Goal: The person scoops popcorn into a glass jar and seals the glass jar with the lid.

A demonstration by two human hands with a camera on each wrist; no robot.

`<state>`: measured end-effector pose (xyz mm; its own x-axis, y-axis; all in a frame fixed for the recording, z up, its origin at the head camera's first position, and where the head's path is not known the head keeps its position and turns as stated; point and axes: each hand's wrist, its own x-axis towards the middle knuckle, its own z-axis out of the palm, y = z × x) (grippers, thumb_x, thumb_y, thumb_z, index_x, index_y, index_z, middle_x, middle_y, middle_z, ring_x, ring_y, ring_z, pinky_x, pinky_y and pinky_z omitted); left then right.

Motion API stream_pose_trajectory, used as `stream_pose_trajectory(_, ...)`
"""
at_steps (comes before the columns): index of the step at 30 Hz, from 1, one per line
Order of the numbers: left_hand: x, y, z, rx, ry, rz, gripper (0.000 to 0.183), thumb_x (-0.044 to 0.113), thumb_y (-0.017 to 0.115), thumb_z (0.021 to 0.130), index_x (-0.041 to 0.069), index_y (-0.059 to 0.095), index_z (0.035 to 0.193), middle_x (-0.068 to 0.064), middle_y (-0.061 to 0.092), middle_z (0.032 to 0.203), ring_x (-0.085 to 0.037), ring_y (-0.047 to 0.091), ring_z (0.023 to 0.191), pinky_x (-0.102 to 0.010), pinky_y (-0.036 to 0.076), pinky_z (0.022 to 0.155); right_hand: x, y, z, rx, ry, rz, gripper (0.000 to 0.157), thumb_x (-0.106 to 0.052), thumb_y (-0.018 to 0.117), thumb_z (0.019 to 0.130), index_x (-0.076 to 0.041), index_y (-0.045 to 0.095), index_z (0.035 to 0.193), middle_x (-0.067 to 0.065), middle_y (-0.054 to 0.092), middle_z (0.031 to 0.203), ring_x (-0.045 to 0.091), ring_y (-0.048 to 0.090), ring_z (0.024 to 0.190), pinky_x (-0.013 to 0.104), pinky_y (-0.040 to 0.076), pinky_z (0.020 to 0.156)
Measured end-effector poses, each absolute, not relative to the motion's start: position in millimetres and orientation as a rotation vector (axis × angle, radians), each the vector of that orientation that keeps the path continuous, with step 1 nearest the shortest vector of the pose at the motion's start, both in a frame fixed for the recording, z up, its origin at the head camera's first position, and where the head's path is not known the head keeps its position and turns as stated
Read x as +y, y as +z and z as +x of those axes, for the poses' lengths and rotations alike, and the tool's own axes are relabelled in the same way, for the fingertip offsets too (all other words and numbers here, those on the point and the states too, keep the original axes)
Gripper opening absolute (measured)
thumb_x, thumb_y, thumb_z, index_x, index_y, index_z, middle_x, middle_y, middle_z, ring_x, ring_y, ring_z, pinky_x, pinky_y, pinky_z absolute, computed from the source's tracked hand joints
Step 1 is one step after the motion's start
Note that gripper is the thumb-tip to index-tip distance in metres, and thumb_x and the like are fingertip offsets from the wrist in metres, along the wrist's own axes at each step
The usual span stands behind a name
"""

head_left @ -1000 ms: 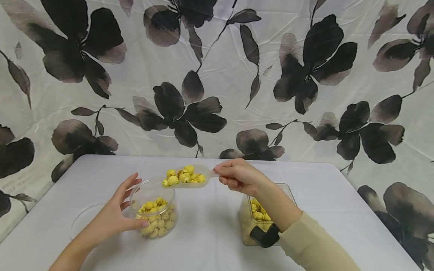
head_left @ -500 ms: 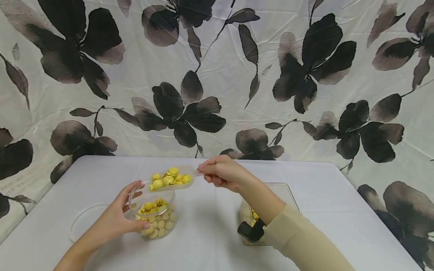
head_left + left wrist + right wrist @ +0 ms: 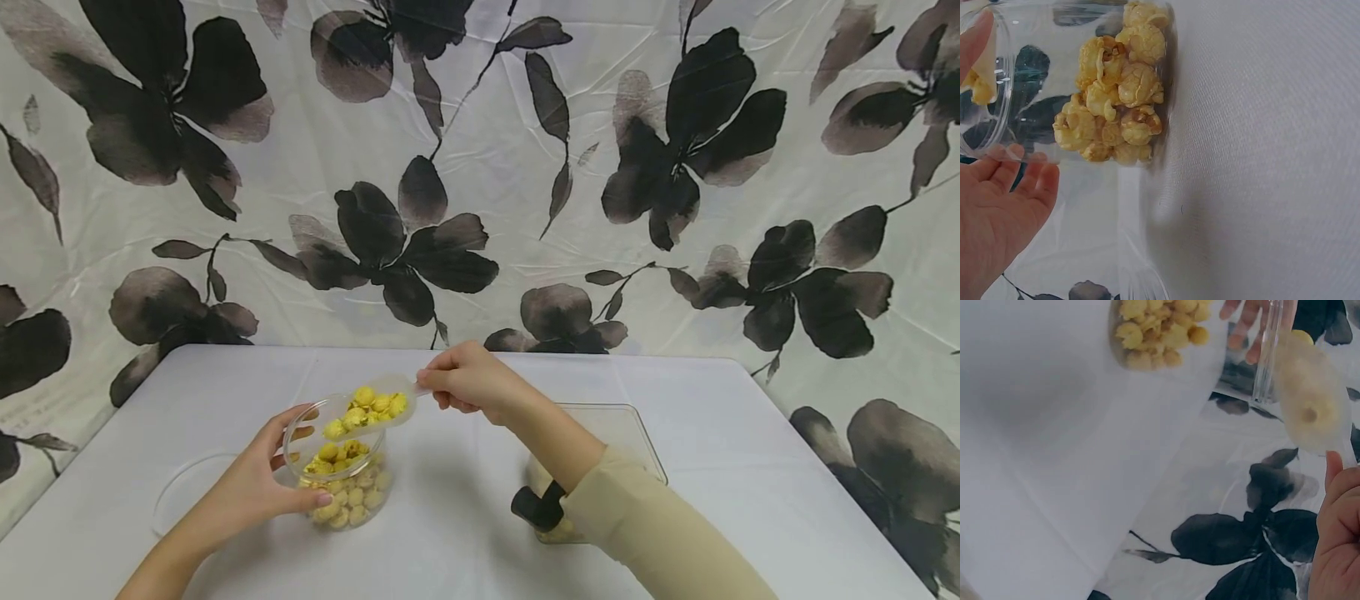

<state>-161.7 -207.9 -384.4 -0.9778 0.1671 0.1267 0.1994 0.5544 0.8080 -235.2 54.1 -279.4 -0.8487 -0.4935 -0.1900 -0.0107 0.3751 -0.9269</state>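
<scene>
In the head view, my left hand holds a round clear plastic jar at the left, thumb on the near side and fingers round the far side. The jar stands on the table, partly filled with yellow popcorn. My right hand pinches the handle of a translucent scoop, whose far end is over the jar's mouth. Several popcorn pieces lie in the scoop, which tilts down toward the jar. The right wrist view shows the scoop's underside beside the jar's rim.
A clear rectangular container with popcorn stands at the right, partly hidden by my right forearm and a black wrist-worn device. A clear round lid lies left of the jar. Floral cloth hangs behind the white table.
My right hand has moved left with the loaded scoop, bringing it over the jar's mouth and tipping its front end lower. The left hand and jar have stayed nearly still.
</scene>
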Motion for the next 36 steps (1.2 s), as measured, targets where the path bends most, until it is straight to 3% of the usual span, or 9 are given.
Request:
stream_pose_trajectory(2,-208,-385,-162,-2.745,-1.425,-0.319,0.101,0.02,0.084,0.067,0.004,0.02,0.144,-0.02,0.033,0.142,-0.037,0.037,0.124,-0.046,0.04,0.095,51,-279,-235,2.241,-1.453,-0.448,0.016,-0.01,0.058,0.092,0.004,0.066,0.09,0.005,0.046,0.056,0.011,0.028,0.042,0.02,0.02,0.041)
stream_pose_trajectory(7,-209,-385,-162,-2.742,-1.442,-0.317,0.101,0.02,0.084,0.068,0.004,0.02,0.144,-0.02,0.033,0.142,-0.037,0.036,0.124,-0.045,0.04,0.095,43,-276,-231,2.374,-1.366,-0.545,0.014,-0.01,0.059,0.092,0.0,0.068,0.088,0.005,0.048,0.055,0.012,0.034,0.047,0.022,0.023,0.043)
stream_pose_trajectory(9,-208,-385,-162,-2.741,-1.442,-0.319,0.101,0.019,0.084,0.068,0.005,0.02,0.144,-0.02,0.032,0.142,-0.037,0.036,0.124,-0.051,0.039,0.094,42,-275,-230,2.44,-1.302,-0.645,0.015,-0.01,0.058,0.092,-0.001,0.069,0.088,0.003,0.048,0.054,0.012,0.038,0.05,0.022,0.027,0.045)
stream_pose_trajectory(14,-209,-385,-162,-2.736,-1.419,-0.334,0.099,0.019,0.084,0.068,0.006,0.022,0.144,-0.017,0.034,0.142,-0.034,0.038,0.123,-0.028,0.043,0.088,39,-277,-227,2.594,-1.128,-0.974,0.016,-0.01,0.058,0.092,-0.002,0.071,0.093,0.0,0.054,0.058,0.01,0.047,0.054,0.02,0.04,0.053)
stream_pose_trajectory(17,-210,-385,-162,-2.734,-1.416,-0.334,0.098,0.019,0.084,0.068,0.006,0.022,0.143,-0.016,0.035,0.141,-0.034,0.039,0.122,-0.023,0.043,0.087,39,-276,-223,2.656,-1.047,-1.165,0.015,-0.009,0.058,0.091,-0.002,0.071,0.093,0.0,0.06,0.065,0.008,0.047,0.055,0.018,0.042,0.054)
stream_pose_trajectory(25,-210,-385,-163,-2.732,-1.425,-0.34,0.098,0.02,0.084,0.068,0.007,0.023,0.143,-0.015,0.034,0.142,-0.034,0.038,0.124,-0.022,0.042,0.086,45,-274,-218,2.729,-0.949,-1.381,0.012,-0.009,0.06,0.09,-0.003,0.071,0.091,0.001,0.062,0.069,0.007,0.046,0.057,0.017,0.04,0.055)
stream_pose_trajectory(28,-210,-385,-163,-2.723,-1.421,-0.351,0.098,0.019,0.084,0.068,0.008,0.023,0.144,-0.015,0.034,0.142,-0.033,0.038,0.124,-0.026,0.042,0.088,51,-272,-220,2.711,-1.014,-1.294,0.012,-0.009,0.06,0.091,-0.003,0.07,0.091,-0.001,0.058,0.066,0.007,0.043,0.056,0.018,0.039,0.054)
stream_pose_trajectory(33,-210,-385,-162,-2.718,-1.425,-0.357,0.098,0.018,0.084,0.068,0.007,0.022,0.144,-0.017,0.033,0.142,-0.036,0.037,0.124,-0.045,0.041,0.091,65,-272,-223,2.568,-1.236,-1.024,0.014,-0.009,0.058,0.092,-0.003,0.069,0.087,-0.001,0.049,0.058,0.01,0.042,0.054,0.021,0.035,0.05)
stream_pose_trajectory(36,-209,-385,-162,-2.72,-1.433,-0.342,0.099,0.019,0.084,0.068,0.007,0.022,0.144,-0.017,0.033,0.142,-0.035,0.037,0.124,-0.048,0.041,0.092,74,-273,-225,2.46,-1.365,-0.846,0.016,-0.011,0.057,0.093,-0.001,0.067,0.085,0.001,0.044,0.056,0.012,0.037,0.052,0.023,0.029,0.049)
